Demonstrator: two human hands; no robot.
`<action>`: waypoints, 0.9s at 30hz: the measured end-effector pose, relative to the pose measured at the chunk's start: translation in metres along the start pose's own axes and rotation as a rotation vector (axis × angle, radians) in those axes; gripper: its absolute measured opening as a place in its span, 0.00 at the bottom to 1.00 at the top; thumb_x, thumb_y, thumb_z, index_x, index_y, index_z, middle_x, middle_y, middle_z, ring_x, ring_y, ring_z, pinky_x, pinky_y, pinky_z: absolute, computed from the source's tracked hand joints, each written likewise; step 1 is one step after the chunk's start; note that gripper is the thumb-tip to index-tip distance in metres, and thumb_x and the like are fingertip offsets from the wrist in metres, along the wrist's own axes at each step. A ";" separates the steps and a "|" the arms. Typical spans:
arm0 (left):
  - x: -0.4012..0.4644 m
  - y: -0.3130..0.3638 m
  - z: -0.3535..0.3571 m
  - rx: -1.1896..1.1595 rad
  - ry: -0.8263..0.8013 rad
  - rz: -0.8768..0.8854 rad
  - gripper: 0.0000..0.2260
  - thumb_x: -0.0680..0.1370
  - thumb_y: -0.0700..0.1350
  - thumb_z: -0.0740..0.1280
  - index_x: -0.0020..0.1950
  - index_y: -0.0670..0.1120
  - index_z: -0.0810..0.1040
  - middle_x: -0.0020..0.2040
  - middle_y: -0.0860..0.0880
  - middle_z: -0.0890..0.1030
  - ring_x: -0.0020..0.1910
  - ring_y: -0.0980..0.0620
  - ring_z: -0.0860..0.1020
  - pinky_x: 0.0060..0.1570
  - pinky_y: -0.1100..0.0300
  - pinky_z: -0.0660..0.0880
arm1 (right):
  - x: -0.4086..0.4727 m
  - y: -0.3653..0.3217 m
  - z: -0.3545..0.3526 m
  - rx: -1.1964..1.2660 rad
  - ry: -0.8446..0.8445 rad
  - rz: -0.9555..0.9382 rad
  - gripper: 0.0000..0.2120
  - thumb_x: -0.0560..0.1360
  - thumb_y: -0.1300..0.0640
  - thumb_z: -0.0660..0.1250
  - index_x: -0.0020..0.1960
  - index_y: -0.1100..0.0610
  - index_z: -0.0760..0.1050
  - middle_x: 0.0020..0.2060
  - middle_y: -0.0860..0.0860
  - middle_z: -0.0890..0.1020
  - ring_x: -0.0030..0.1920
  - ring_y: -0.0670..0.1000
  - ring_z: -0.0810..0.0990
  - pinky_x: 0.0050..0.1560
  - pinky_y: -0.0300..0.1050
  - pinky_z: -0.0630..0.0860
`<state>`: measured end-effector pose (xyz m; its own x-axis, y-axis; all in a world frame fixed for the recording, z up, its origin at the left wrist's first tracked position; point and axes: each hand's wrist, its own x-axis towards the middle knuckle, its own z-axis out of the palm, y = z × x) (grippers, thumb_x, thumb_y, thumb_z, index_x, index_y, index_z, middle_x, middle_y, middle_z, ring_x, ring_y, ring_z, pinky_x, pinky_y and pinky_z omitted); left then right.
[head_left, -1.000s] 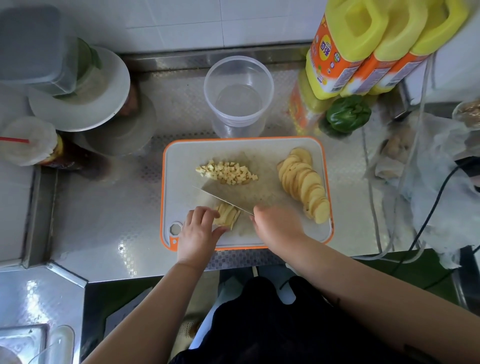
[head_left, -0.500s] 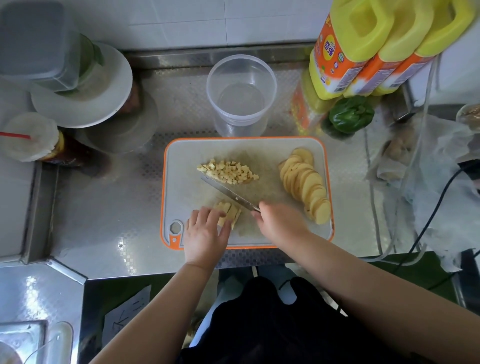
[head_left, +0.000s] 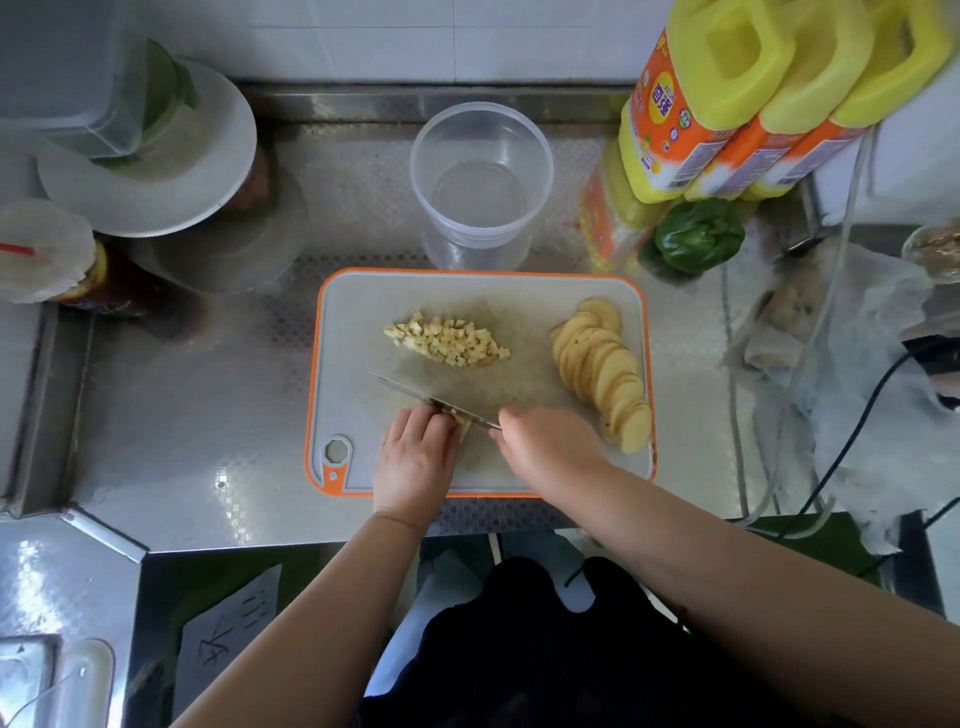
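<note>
Your left hand (head_left: 415, 457): palm down on the near part of the cutting board (head_left: 332, 332), fingers curled over the potato strips (head_left: 464, 423) and holding them down; the forearm comes in from the lower left.
Your right hand (head_left: 550, 447): clenched round the handle of the knife (head_left: 431, 400), handle hidden beneath it; the forearm crosses in from the lower right.
Knife: the blade runs up and left, lying across the strips against your left fingertips.
Potato strips: mostly covered, between your two hands.
Diced potato (head_left: 447, 340): heaped mid-board, beyond the blade.
Potato slices (head_left: 602, 374): overlapped along the board's right side.
</note>
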<state>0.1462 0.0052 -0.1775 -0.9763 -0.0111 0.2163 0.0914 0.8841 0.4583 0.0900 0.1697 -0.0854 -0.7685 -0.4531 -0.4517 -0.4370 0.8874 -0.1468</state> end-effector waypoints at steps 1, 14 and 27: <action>-0.001 -0.001 0.001 -0.006 0.005 0.002 0.12 0.80 0.46 0.62 0.43 0.41 0.80 0.44 0.45 0.78 0.43 0.44 0.74 0.42 0.52 0.75 | 0.001 0.001 0.001 -0.006 -0.008 0.000 0.13 0.83 0.50 0.53 0.48 0.58 0.71 0.27 0.48 0.65 0.25 0.47 0.63 0.24 0.43 0.56; -0.003 -0.001 0.007 -0.018 0.062 0.027 0.10 0.80 0.44 0.66 0.45 0.40 0.81 0.48 0.44 0.80 0.45 0.44 0.76 0.45 0.52 0.77 | 0.022 -0.002 0.014 0.043 -0.134 0.063 0.04 0.81 0.59 0.58 0.51 0.58 0.71 0.29 0.48 0.67 0.27 0.48 0.66 0.24 0.42 0.58; 0.000 0.004 -0.007 0.050 0.007 0.045 0.11 0.80 0.46 0.62 0.44 0.41 0.79 0.45 0.44 0.79 0.43 0.44 0.74 0.42 0.53 0.74 | 0.011 0.003 -0.004 0.088 -0.056 -0.033 0.14 0.82 0.47 0.54 0.43 0.54 0.65 0.29 0.48 0.66 0.28 0.49 0.66 0.25 0.44 0.60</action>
<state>0.1475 0.0057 -0.1697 -0.9700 0.0263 0.2416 0.1252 0.9061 0.4041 0.0778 0.1672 -0.0873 -0.7262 -0.4791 -0.4931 -0.4168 0.8772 -0.2384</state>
